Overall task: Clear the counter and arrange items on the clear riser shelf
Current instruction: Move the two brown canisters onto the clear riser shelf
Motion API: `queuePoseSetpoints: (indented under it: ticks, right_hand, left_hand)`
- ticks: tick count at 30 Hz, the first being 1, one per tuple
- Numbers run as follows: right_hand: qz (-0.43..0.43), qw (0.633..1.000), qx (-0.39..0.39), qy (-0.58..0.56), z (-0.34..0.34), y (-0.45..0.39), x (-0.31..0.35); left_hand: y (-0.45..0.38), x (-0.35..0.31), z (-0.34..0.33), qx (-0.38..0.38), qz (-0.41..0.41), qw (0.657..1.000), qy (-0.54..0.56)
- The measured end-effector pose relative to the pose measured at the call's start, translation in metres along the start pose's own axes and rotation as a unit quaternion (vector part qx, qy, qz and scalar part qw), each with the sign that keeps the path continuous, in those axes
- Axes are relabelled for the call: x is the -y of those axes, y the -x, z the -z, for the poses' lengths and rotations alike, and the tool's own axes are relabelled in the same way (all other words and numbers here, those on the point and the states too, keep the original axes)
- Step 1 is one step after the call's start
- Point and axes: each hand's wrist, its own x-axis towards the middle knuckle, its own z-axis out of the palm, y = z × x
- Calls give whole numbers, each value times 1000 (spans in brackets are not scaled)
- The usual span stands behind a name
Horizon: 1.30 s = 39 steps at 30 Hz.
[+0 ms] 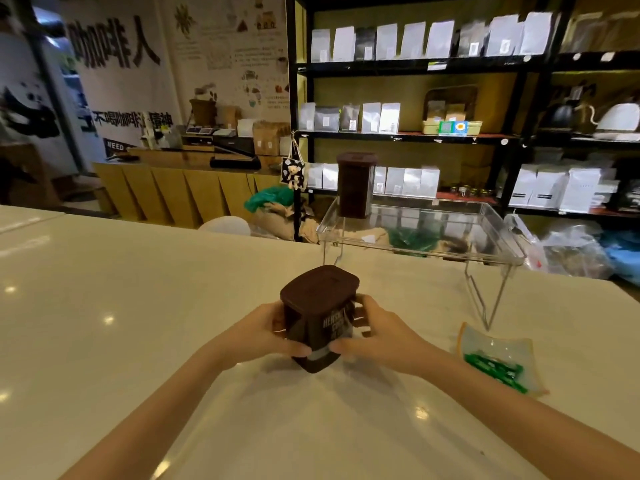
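A brown cocoa tub (320,313) with a brown lid stands on the white counter (138,323) right in front of me. My left hand (258,336) grips its left side and my right hand (375,336) grips its right side, thumbs meeting on the front. A second brown tub (356,184) stands upright on the far left corner of the clear riser shelf (450,251), which sits on the counter's far edge. A glass dish (485,341) holding green wrapped packets (495,370) lies at my right, under the riser's near right leg.
Beyond the counter stand black shelves (415,135) with white and silver bags, kettles at the right, and plastic bags (571,251) on the floor. A wooden counter (180,188) with scales stands at the back left.
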Motion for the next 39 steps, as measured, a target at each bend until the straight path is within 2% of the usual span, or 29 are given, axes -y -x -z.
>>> queuePoseSetpoints:
  ticks: [10,15,20,26,31,39]
  right_hand:
    - [27,999,-8,27,18,4,6]
    - [67,996,-52,0,50,10,33]
    - [105,984,-125,-69,86,11,60]
    - [132,968,-183,-113,126,-11,76]
    - [114,962,-208,-136,143,-36,60]
    - [55,968,-193,-148,149,-61,23]
  left_hand:
    - [3,-12,-14,-74,-43,996,27]
    - [-4,-50,-3,-117,-85,989,27]
    - [-17,-98,13,-120,-148,979,73]
    - [-57,-136,30,-136,-189,970,66]
    - [-103,-135,22,-141,-192,967,95]
    - [-152,-113,3,-154,-177,972,-4]
